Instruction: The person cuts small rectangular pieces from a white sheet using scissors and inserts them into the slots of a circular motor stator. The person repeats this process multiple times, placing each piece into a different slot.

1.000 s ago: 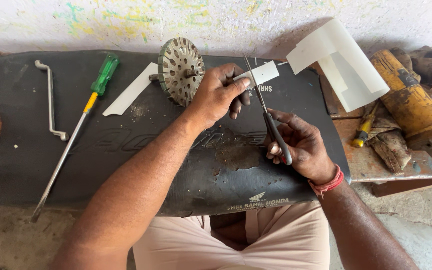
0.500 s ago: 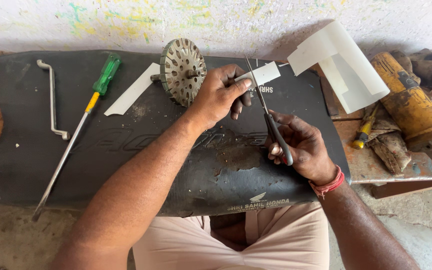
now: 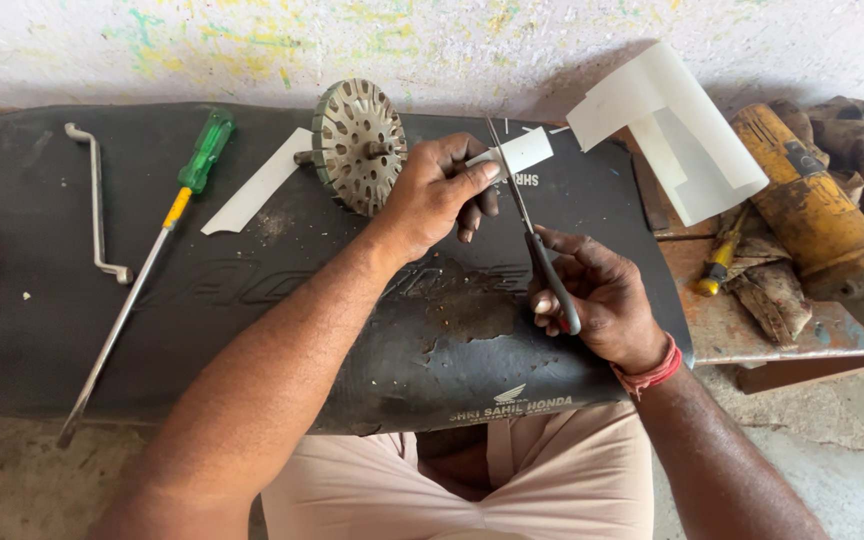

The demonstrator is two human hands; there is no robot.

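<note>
My left hand [image 3: 437, 193] pinches a small white paper strip [image 3: 520, 153] between thumb and fingers, above a black rubber mat [image 3: 252, 300]. My right hand [image 3: 597, 297] grips dark-handled scissors [image 3: 532, 240], whose blades point away from me and straddle the strip's near end. A round slotted metal core [image 3: 357, 146] on a short shaft stands on edge just left of my left hand.
A long green-handled screwdriver [image 3: 167, 225] and a bent metal rod [image 3: 97, 205] lie at the left of the mat. A white paper strip [image 3: 257, 185] lies near the core. A folded white sheet [image 3: 677, 130] and a yellow power tool [image 3: 812, 215] sit to the right.
</note>
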